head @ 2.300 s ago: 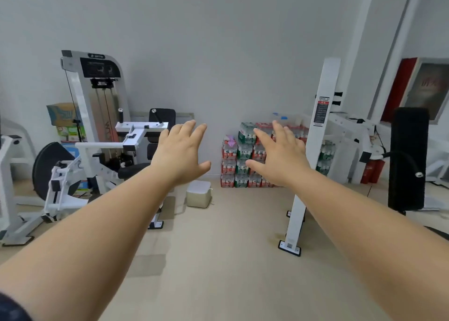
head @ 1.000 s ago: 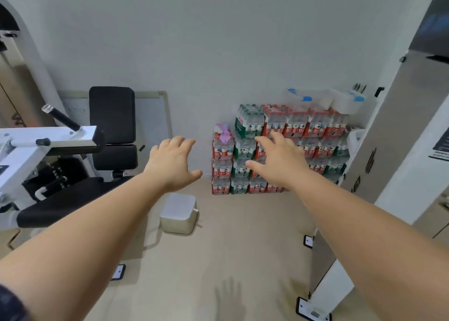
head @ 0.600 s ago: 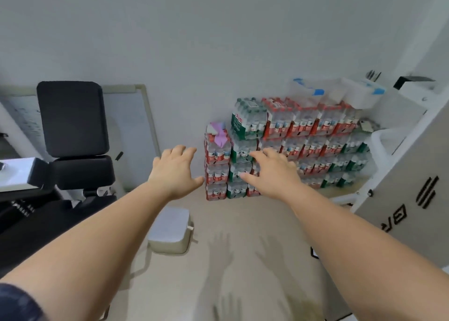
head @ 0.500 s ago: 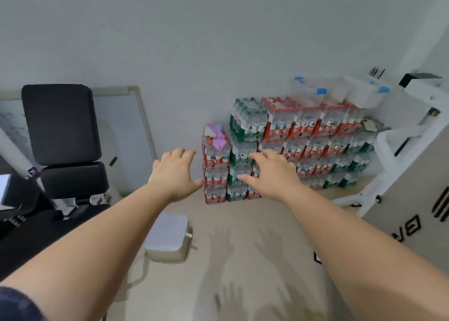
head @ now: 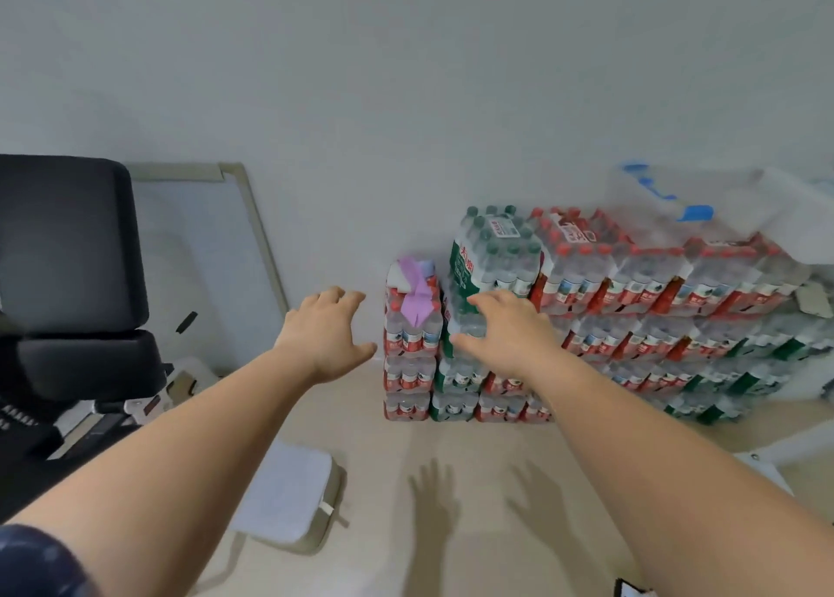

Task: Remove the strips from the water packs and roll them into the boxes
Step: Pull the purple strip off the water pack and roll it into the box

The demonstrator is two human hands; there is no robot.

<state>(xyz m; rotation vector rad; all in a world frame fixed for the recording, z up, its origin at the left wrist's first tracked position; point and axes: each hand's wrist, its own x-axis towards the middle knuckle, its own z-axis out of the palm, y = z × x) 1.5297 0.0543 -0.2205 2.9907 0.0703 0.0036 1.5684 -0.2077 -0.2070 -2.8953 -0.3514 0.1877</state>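
Observation:
Shrink-wrapped water packs (head: pixel 632 289) with red and green labels are stacked in several layers against the white wall. A purple strip (head: pixel 417 298) lies draped over the top of the leftmost, lower stack. Both my arms reach forward. My left hand (head: pixel 327 332) hovers with straight fingers, left of that stack and touching nothing. My right hand (head: pixel 501 332) is spread in front of the green-labelled packs (head: pixel 492 253); whether it touches them I cannot tell.
A small grey box (head: pixel 284 497) with a strap sits on the floor below my left arm. A black padded gym seat (head: pixel 67 244) stands at the left, a framed board (head: pixel 216 253) leans on the wall. Clear bins with blue clips (head: pixel 686 203) rest on the packs.
The view has closed in on the stacked water packs, which now look larger. Both hands stay outstretched and open. The white gym frame at the right has left the view.

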